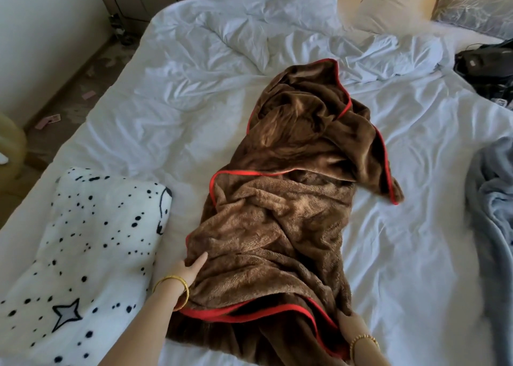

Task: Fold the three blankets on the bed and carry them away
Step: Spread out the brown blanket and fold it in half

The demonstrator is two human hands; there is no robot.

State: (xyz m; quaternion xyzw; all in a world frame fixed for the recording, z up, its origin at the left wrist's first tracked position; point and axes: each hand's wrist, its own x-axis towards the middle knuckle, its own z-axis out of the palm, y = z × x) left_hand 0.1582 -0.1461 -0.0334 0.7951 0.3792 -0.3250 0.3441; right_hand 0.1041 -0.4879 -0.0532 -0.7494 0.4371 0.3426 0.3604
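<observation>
Brown blanket [280, 199] — both hands grip its edges.

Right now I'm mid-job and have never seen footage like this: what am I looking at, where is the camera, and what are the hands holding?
There is no machine here. One wide-angle camera sits on a person's head and looks forward and down, so the two bare arms coming in from the bottom edge are that person's own.

The surface is a bed with rumpled white sheets. Down its middle lies a crumpled brown blanket with red edging. A white blanket with black dots lies to its left, and a pale blue blanket at the right edge. Pillows lie at the far end, and a dark object I cannot identify at the far right.

The left hand grips the brown blanket's near left edge. The right hand holds its near right edge. Both wrists wear gold bangles.
</observation>
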